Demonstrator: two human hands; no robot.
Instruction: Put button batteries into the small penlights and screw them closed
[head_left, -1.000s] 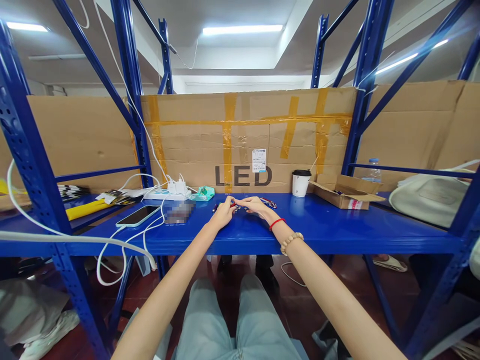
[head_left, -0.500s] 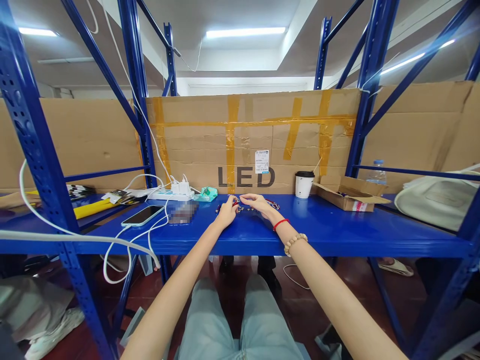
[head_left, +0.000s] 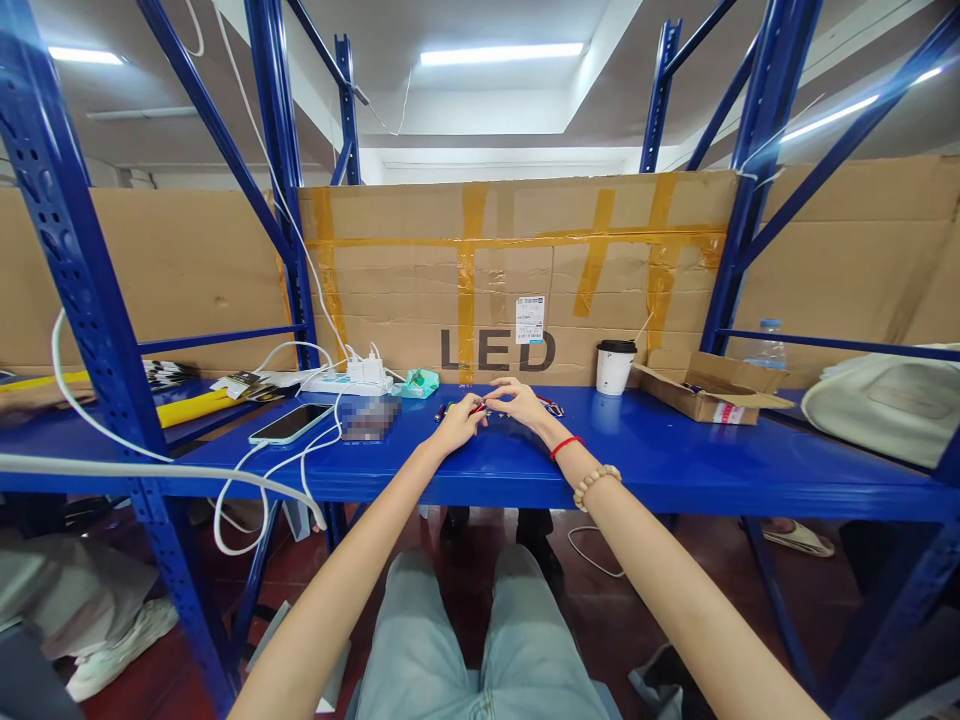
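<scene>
Over the blue shelf top (head_left: 615, 460), my left hand (head_left: 457, 424) is closed in a pinch around a small red item, too small to name. My right hand (head_left: 517, 404), with a red cord and a beaded bracelet (head_left: 596, 482) at the wrist, meets it from the right. Its thumb and forefinger come together close to the left fingertips; what they hold, if anything, is hidden. Just past the right hand lies a small red and dark string-like item (head_left: 553, 407). Several tiny dark bits lie around both hands, partly covered by them.
Left of my hands are a charging phone (head_left: 291, 424), white cables, a power strip (head_left: 322, 382) and a green packet (head_left: 418, 383). A lidded paper cup (head_left: 615, 370) and an open cardboard box (head_left: 697, 400) stand right. Taped cardboard (head_left: 390, 290) closes the back.
My hands have drawn a little closer together, the left fingertips now nearer the right thumb. The whole view has shifted slightly.
</scene>
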